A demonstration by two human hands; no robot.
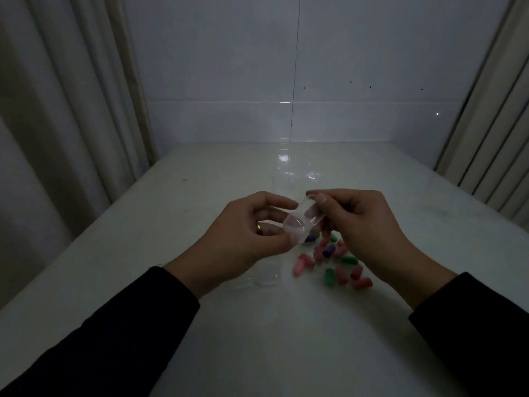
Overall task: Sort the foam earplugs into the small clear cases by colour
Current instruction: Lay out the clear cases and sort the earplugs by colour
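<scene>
Over a dim table (120,282), we are pinching one clear case (297,222) between both hands (252,233) (360,224), earplugs (329,259) lying just below the right.

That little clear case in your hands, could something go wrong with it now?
Maybe. Both the left hand and the right hand hold the clear case in the air above the loose earplugs. If it pops open suddenly or slips, it could drop and scatter them across the table. The light is dim too, so a purple earplug might be mistaken for another dark colour. Another clear case on the table is hard to see and could get knocked.
</scene>
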